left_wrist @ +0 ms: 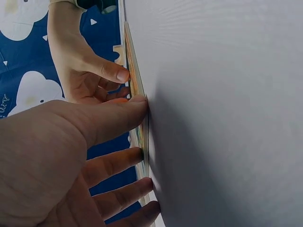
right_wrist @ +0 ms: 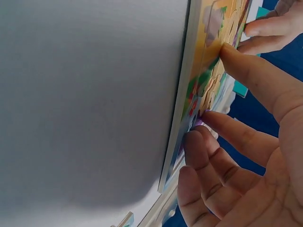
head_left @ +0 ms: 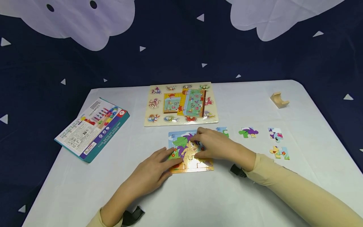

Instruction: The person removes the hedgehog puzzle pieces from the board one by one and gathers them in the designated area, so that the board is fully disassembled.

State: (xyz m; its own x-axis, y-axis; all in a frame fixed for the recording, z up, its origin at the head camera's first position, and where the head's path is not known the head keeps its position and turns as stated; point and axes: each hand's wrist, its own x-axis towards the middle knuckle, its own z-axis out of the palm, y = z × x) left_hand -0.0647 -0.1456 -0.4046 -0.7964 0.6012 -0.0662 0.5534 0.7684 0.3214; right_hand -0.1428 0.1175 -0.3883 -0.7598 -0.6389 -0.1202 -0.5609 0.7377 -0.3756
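Note:
A jigsaw puzzle (head_left: 190,167) with a purple-haired cartoon figure lies in its frame at the middle of the table. My left hand (head_left: 151,171) steadies the puzzle's left side, its thumb over the lower left corner and its fingers straight along the edge. From the right, my right hand (head_left: 214,143) reaches over the puzzle; in the right wrist view the thumb (right_wrist: 229,54) and forefinger (right_wrist: 220,120) touch the picture, spread apart. The other fingers of that hand bend loosely by the frame's far edge. The palm hides the picture's upper right part.
Loose jigsaw pieces lie to the right: a purple-and-green one (head_left: 248,132), a blue-and-purple one (head_left: 276,134), a yellow one (head_left: 279,153) and one (head_left: 223,130) partly behind my right hand. A knob puzzle board (head_left: 181,122) lies behind, a box (head_left: 92,129) left, a wooden block (head_left: 279,100) back right.

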